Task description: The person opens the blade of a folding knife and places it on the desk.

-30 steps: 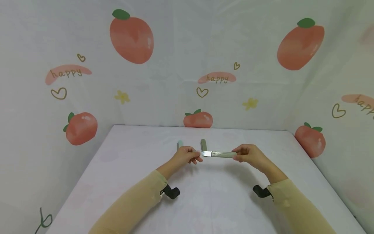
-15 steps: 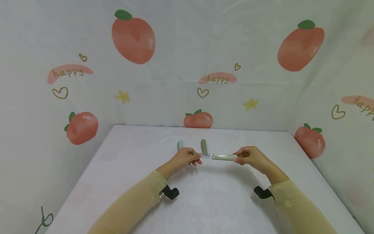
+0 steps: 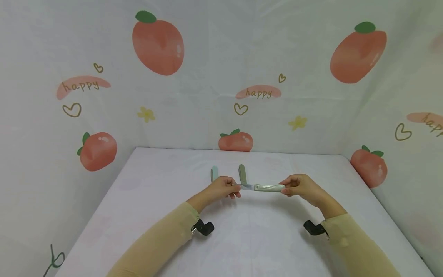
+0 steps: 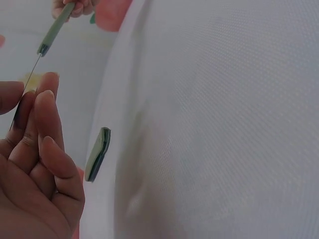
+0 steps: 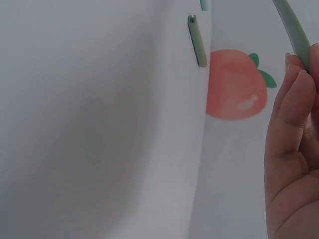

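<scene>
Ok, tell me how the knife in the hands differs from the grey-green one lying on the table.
The held knife is unfolded, its metal blade out; the grey-green knife on the table is folded, no blade showing. The held one is up off the table, gripped between the left hand at the blade and the right hand at the handle; the other lies untouched. The held one lies crosswise, the other points away. Both have pale greenish handles.

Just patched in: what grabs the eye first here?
The open folding knife held level above the white table, mid-scene: the left hand pinches its bare blade while the right hand grips the pale green handle end. Behind it, two closed folding knives lie on the table.
</scene>
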Motion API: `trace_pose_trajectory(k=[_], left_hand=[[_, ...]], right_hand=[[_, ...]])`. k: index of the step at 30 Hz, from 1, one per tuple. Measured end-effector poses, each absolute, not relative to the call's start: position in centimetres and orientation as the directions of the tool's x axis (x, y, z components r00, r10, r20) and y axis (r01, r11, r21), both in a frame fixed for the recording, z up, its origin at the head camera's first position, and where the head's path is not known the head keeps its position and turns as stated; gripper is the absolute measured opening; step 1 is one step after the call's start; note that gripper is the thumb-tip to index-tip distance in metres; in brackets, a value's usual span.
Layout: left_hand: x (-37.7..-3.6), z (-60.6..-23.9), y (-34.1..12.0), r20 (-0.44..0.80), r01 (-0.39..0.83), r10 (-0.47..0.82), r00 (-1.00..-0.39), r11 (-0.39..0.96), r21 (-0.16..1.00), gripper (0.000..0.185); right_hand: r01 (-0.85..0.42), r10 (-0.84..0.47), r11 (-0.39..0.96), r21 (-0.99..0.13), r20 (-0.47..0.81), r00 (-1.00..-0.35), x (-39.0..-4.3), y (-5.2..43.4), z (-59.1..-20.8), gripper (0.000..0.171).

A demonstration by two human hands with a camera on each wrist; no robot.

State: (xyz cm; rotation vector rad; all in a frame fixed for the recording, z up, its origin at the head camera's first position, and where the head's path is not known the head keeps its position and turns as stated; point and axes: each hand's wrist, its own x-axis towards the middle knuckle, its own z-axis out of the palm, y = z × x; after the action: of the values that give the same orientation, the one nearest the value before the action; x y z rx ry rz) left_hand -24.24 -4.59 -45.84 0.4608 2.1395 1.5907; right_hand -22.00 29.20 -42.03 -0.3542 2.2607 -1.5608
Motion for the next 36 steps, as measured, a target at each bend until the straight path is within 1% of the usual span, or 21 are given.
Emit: trace_pose_trajectory(k=[6, 15, 19, 25, 31, 36], left_hand=[[-24.4, -45.9, -4.2, -0.144, 0.015, 0.503, -0.852, 0.299, 0.954, 0.02], [-25.2, -46.3, -4.1, -0.156, 0.003, 0.44, -0.884, 0.338, 0.941, 0.016], [-25.5, -46.2, -3.8, -0.127, 0.025, 0.409, -0.904, 0.347, 0.937, 0.014], [-25.9, -46.2, -3.3, -0.047, 0.083, 0.347, -0.937, 0.349, 0.933, 0.013], [-26.4, -46.0, -2.8, -0.022, 0.087, 0.243, -0.97, 0.427, 0.9, 0.012], [-27.1, -46.2, -2.3, 0.02, 0.114, 0.193, -0.981, 0.492, 0.863, 0.012]], right_hand=[[0.004, -0.395, 0.349, -0.937, -0.151, -0.906, -22.0, 30.0, -42.1, 0.042], [0.013, -0.371, 0.369, -0.93, -0.16, -0.915, -22.0, 31.6, -42.2, 0.042], [0.026, -0.369, 0.395, -0.918, -0.185, -0.911, -21.8, 32.3, -42.5, 0.041], [0.058, -0.377, 0.43, -0.901, -0.237, -0.895, -21.6, 33.1, -43.1, 0.039], [0.084, -0.396, 0.414, -0.906, -0.262, -0.88, -21.5, 33.5, -43.7, 0.034], [0.117, -0.397, 0.417, -0.901, -0.297, -0.868, -21.4, 33.7, -44.1, 0.029]])
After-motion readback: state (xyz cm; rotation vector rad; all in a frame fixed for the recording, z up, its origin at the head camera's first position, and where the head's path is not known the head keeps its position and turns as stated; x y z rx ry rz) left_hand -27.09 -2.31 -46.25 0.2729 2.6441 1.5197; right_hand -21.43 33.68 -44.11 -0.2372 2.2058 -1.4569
